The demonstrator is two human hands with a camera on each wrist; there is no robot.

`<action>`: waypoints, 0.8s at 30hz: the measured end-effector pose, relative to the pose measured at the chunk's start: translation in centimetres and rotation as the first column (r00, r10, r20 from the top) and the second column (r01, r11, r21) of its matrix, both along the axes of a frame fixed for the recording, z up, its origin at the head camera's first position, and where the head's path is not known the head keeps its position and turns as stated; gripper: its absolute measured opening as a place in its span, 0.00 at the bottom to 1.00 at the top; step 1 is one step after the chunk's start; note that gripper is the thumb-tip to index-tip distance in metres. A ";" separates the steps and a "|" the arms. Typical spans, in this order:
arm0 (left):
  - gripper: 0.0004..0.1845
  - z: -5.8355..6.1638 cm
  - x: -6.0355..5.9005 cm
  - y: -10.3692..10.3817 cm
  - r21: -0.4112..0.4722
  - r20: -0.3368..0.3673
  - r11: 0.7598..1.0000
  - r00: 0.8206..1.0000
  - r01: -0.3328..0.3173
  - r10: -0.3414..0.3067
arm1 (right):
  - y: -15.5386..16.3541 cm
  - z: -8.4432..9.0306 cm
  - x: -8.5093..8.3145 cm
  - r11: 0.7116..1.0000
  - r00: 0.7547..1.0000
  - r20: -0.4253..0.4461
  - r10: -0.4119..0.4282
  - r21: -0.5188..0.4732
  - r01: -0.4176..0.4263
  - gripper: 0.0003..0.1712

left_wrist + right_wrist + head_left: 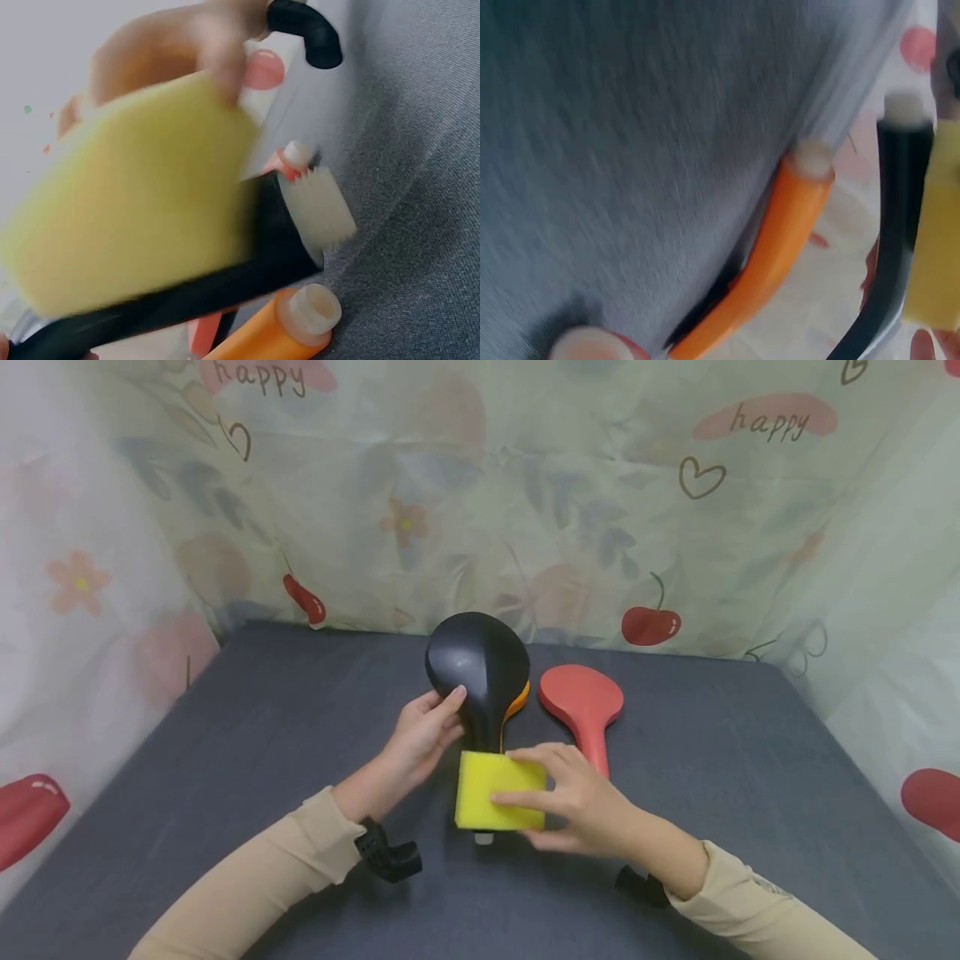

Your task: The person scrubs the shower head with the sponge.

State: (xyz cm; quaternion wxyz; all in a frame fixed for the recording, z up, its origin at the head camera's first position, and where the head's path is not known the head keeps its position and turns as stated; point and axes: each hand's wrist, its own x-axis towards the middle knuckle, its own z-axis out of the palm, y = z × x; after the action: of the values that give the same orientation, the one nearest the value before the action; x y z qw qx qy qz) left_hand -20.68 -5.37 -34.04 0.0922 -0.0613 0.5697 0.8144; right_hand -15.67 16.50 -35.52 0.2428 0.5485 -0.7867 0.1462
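Observation:
My left hand [438, 718] grips the neck of a black spoon-shaped paddle [477, 670] and holds it tilted up off the grey table [225, 760]. My right hand [558, 793] pinches a yellow sponge [498, 790] against the black handle, fingers on top and thumb below. An orange paddle [519, 700] peeks out from behind the black one. In the left wrist view the sponge [127, 202] covers the black handle [279, 251], with the orange handle [289, 330] below it. The right wrist view shows the black handle [896, 202], the sponge's edge [934, 247] and the orange handle [784, 240].
A red paddle [582, 703] lies flat on the table just right of the black one, its handle running toward my right hand. A floral curtain [600, 502] closes off the back and both sides. Grey tabletop stretches out to the left and right.

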 end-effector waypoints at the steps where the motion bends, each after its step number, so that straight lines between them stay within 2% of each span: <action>1: 0.22 0.0 -0.1 0.0 0.007 0.003 1.000 1.000 -0.007 0.007 | 0.0 -0.2 0.2 0.999 1.000 -0.005 0.025 0.020 -0.025 0.29; 4: 0.23 0.1 -0.2 -0.1 0.014 0.005 1.000 1.000 -0.014 0.014 | 0.0 -0.4 0.7 0.996 0.997 -0.012 0.070 0.056 -0.070 0.29; 6: 0.23 0.0 -0.2 -0.1 0.014 0.007 1.000 1.000 -0.017 0.017 | 0.0 -0.3 0.6 0.996 0.997 -0.025 0.067 0.062 -0.066 0.30; 11: 0.22 -0.2 -0.2 0.0 0.009 0.011 1.000 1.000 -0.006 0.006 | 0.0 0.5 -0.5 0.999 0.999 -0.022 -0.048 0.001 0.048 0.30; 14: 0.20 -0.3 -0.1 0.0 0.015 0.012 1.000 1.000 0.002 -0.002 | 0.1 0.8 -1.1 0.990 0.991 0.001 -0.133 -0.055 0.133 0.30; 16: 0.18 -0.3 0.0 0.0 0.019 0.019 1.000 1.000 -0.001 0.000 | 0.1 0.9 -1.2 0.985 0.988 0.016 -0.154 -0.075 0.154 0.30; 18: 0.17 -0.3 0.0 0.0 0.030 0.020 1.000 1.000 -0.010 0.010 | 0.1 0.8 -1.0 0.989 0.991 0.019 -0.134 -0.065 0.135 0.29; 21: 0.20 -0.2 -0.1 -0.1 0.042 0.014 0.999 0.999 -0.031 0.031 | 0.0 0.3 -0.5 0.999 0.999 0.019 -0.036 -0.018 0.036 0.29; 24: 0.22 -0.1 -0.3 -0.2 0.055 0.003 0.998 0.999 -0.043 0.043 | -0.1 -0.2 0.2 0.997 0.998 0.011 0.060 0.038 -0.061 0.29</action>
State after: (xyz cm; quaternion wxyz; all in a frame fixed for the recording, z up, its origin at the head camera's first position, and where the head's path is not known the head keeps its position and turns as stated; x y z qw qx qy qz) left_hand -20.95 -5.54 -34.17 0.0767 -0.0718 0.5457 0.8314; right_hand -15.47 16.39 -35.70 0.2238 0.5760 -0.7735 0.1408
